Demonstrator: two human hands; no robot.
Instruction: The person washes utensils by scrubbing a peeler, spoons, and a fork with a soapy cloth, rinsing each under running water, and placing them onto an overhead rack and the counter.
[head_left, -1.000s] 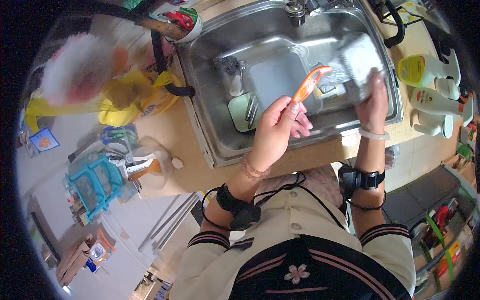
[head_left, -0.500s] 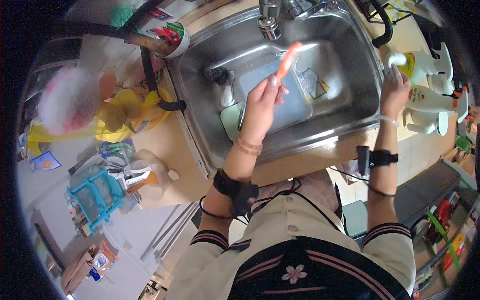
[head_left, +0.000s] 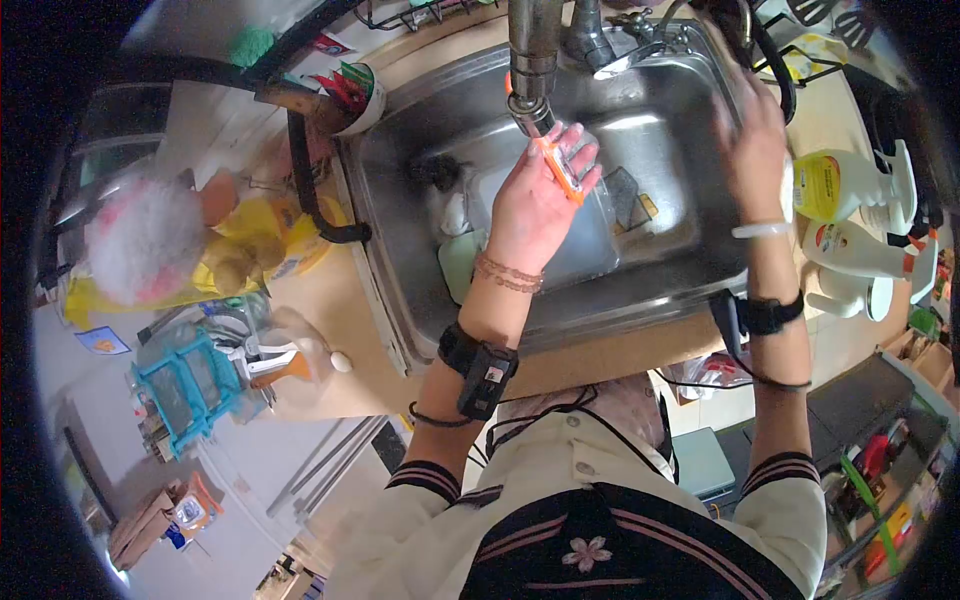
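While the L hand (head_left: 535, 215) is over the sink (head_left: 690, 220), left of its middle, it holds an orange tool (head_left: 562, 174) under the faucet spout (head_left: 533, 60). The tool's long axis runs diagonally, from the far left down to the near right; its near end points toward the sink's near R corner, and its far end is partly hidden by the spout, w/ a bit of orange showing left of the metal. Which end is the working one can't be told.

The L hand is palm up, fingers part-curled and loosely clamped on the tool, w/ fingertips spread a little on the R side.

The R hand (head_left: 755, 145) is well apart from the L, over the sink's R rim near the far R corner, fingers extended and spread toward the tap (head_left: 640, 45). It's blurred, so contact can't be told.

Below the L hand, a pale tray (head_left: 590, 245) lies in the sink, w/ a light green board (head_left: 458, 262) to its left and a dark scrubber (head_left: 440, 172) toward the sink's L wall. A grey-and-yellow item (head_left: 630, 200) is by the tray's R side. Spray bottles (head_left: 845, 187) lie on the bench (head_left: 835, 105), right of the sink.
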